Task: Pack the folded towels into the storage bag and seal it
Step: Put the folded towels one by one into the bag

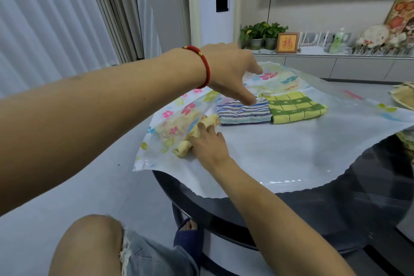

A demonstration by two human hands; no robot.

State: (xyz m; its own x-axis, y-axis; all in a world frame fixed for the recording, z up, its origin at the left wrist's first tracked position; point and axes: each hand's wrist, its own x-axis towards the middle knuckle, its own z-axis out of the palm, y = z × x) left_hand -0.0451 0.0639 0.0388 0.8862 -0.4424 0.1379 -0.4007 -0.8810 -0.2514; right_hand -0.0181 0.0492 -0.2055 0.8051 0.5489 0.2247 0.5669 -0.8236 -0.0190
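On the dark round surface (336,204), a large storage bag (257,157) spread flat, white underside down, flower-printed clear top sheet lifted along the far and left edges, mouth toward the right. Across the upper left of the view, left arm stretched long, forearm nearly level, red cord bracelet (205,67) at the wrist. Left hand (230,71) palm down over the bag, fingers loosely spread and curved downward, fingertips (251,101) at the top edge of a blue-and-white striped towel (244,113); whether touching or just above, cannot tell. Nothing gripped in it. Just beside the striped towel, touching along one edge, a yellow-and-green checked towel (295,106), both folded flat on the bag's lower sheet. From the lower right, right arm angled up and left, forearm over the bag's near edge. Right hand (208,143) lying low, fingers held together and extended, pressed against a pale yellow towel (190,139) partly under the printed sheet at the bag's left side; the towel bunched and rolled at its near end, the rest blurred behind the plastic. Farther back under the lifted sheet, another pale shape, too dim to name. Below the surface, a bare knee (89,242) with frayed denim shorts, and a foot in a dark slipper (189,237) on the pale floor.
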